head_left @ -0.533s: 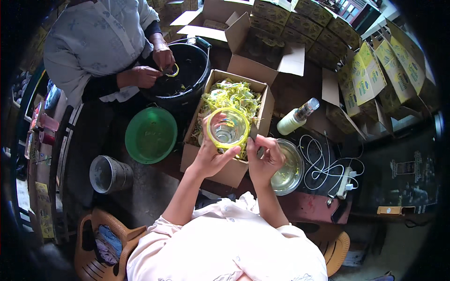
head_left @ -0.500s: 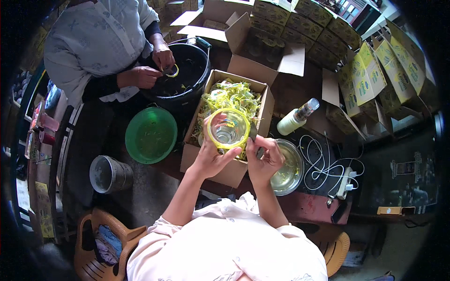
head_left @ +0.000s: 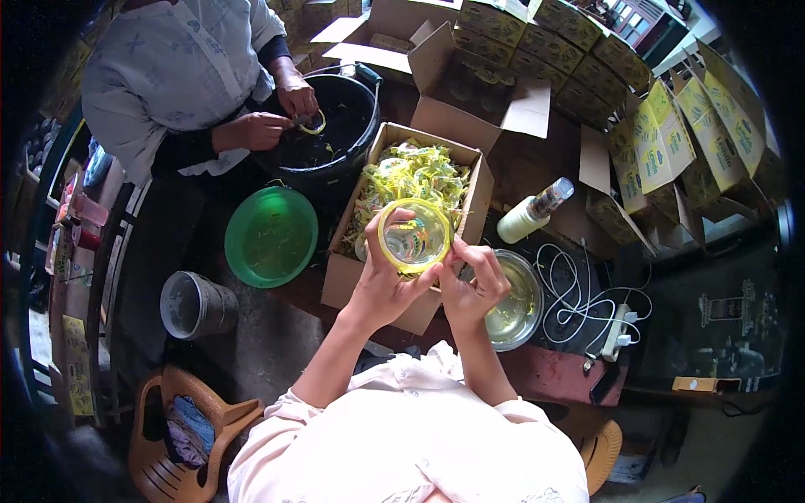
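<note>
My left hand (head_left: pixel 382 281) is wrapped around a clear cup (head_left: pixel 412 237) with a yellow rim. The cup is tilted so that its open mouth faces me. At the rim's right side my right hand (head_left: pixel 474 281) is closed in a pinch, with the fingertips touching the rim. A small dark flat blade shows only partly there, mostly covered by the fingers. Right below the cup stands an open cardboard box (head_left: pixel 480 189) full of thin yellow-green strips (head_left: pixel 415 172).
Across from me a co-worker's hands (head_left: pixel 281 117) work on a yellow ring over a black bucket (head_left: pixel 356 155). Nearby are a green basin (head_left: pixel 272 239), a grey bucket (head_left: pixel 197 306), a clear bowl of liquid (head_left: pixel 516 306), a thread-wrapped bottle (head_left: pixel 537 210), white cables (head_left: pixel 579 289) and yellow cartons (head_left: pixel 662 151).
The cup has shifted slightly right and down and has turned a little in my left hand. Less of the dark blade shows at my right fingertips. The co-worker's ring has moved slightly.
</note>
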### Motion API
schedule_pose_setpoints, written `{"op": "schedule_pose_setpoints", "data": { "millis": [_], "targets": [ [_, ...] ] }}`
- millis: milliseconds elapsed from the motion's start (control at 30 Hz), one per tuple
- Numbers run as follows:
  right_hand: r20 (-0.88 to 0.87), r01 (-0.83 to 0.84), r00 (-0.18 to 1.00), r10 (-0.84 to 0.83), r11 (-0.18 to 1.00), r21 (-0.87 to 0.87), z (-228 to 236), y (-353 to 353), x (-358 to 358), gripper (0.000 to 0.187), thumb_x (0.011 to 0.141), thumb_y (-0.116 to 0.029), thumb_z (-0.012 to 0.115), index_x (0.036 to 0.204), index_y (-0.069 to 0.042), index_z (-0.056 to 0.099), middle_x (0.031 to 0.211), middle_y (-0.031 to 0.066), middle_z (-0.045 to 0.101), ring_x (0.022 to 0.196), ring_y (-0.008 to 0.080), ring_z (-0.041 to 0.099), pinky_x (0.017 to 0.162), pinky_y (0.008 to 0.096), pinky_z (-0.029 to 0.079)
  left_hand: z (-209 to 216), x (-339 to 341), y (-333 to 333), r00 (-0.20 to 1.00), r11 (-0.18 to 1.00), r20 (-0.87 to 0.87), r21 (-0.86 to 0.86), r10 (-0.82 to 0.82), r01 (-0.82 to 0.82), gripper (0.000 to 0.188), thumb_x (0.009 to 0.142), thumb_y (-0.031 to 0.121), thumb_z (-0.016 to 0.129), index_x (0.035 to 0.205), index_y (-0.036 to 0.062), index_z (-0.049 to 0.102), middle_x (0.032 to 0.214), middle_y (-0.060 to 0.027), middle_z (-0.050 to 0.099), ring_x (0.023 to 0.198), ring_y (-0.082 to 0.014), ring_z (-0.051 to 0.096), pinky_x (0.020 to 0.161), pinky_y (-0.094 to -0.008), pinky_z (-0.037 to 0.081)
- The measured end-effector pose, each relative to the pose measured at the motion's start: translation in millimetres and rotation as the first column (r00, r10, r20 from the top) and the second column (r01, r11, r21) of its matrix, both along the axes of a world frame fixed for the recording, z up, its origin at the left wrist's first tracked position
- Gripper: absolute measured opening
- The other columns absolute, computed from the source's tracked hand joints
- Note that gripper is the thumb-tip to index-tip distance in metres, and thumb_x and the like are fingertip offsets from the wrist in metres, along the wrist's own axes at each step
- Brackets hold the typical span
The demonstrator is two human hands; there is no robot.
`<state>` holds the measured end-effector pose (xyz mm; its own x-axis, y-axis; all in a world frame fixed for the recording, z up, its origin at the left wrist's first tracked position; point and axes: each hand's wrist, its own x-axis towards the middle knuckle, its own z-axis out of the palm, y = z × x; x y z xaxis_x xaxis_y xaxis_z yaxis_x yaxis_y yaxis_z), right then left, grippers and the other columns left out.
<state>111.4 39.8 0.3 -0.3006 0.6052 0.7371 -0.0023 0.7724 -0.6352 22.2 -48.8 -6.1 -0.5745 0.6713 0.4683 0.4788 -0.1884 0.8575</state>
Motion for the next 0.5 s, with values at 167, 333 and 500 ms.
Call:
{"op": "schedule_pose_setpoints", "data": {
  "millis": [167,333,500],
  "targets": [
    [0.002,-0.093,0.996,0.093,0.996,0.001,2,10,-2,0.023,0.062,0.006,0.068,0.083,-0.004,0.065,0.066,0.0076,0.059,0.058,0.0158,0.058,0.054,0.0248,0.046,1,-5,-5,0.998,0.998,-0.037,-0.043,-0.045,0.044,0.078,0.072,0.023,0.069,0.125,0.0041,0.015,0.116,-0.0141,0.035,0.109,-0.0269,0.04,0.094,-0.038,0.033],
    [-0.013,-0.178,0.984,0.177,0.982,-0.06,4,16,-1,0.024,0.062,0.007,0.068,0.083,-0.003,0.065,0.066,0.0074,0.061,0.06,0.013,0.059,0.055,0.0228,0.046,6,-5,-11,0.996,0.996,-0.052,-0.059,-0.075,0.072,0.079,0.069,0.018,0.069,0.126,0.0042,0.016,0.114,-0.0125,0.037,0.107,-0.0268,0.042,0.093,-0.0369,0.034],
    [0.007,-0.198,0.98,0.198,0.978,-0.061,2,12,4,0.022,0.064,0.007,0.068,0.084,-0.003,0.066,0.067,0.0073,0.061,0.06,0.0123,0.06,0.055,0.0218,0.046,7,-9,-14,0.995,0.997,-0.07,-0.055,-0.066,0.062,0.079,0.068,0.017,0.069,0.126,0.0039,0.017,0.114,-0.012,0.038,0.106,-0.0259,0.043,0.094,-0.0363,0.035]
  ]
}}
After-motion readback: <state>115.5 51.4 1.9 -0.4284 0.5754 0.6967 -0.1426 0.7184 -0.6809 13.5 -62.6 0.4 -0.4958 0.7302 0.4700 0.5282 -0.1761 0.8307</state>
